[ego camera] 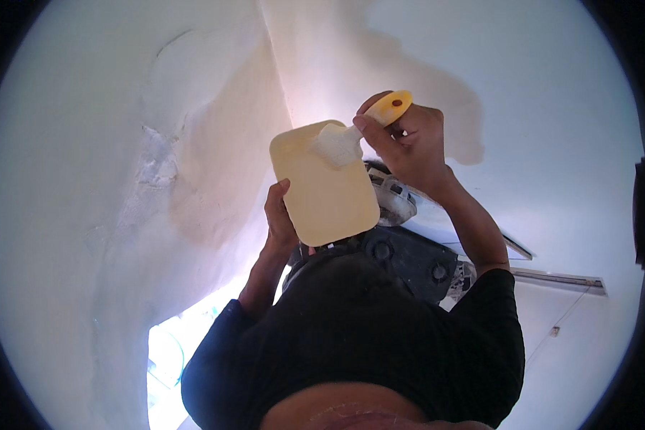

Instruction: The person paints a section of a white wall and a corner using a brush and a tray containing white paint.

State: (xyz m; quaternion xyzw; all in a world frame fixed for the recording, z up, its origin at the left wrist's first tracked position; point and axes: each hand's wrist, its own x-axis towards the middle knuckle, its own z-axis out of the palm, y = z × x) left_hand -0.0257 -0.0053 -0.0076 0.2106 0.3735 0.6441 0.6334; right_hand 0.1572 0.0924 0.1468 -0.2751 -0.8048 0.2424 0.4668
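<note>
My left hand [280,217] holds a cream-coloured rectangular plastering board [330,201] by its left edge, thumb on top and the other fingers hidden beneath. In my right hand [408,142] is a putty knife with a yellow handle [391,107], gripped between thumb and fingers. Its blade [339,145], coated in whitish filler, lies over the board's upper right part. A pale smear shows around the blade; whether the blade presses on the board I cannot tell.
Two walls meet at a corner [279,70] ahead. The left wall bears a rough white patch [158,158] and a thin crack [173,43]. Below stand a dark plastic surface [408,260] with round recesses and a dusty whitish object [395,204]. Bright light enters through an opening [166,365] at lower left.
</note>
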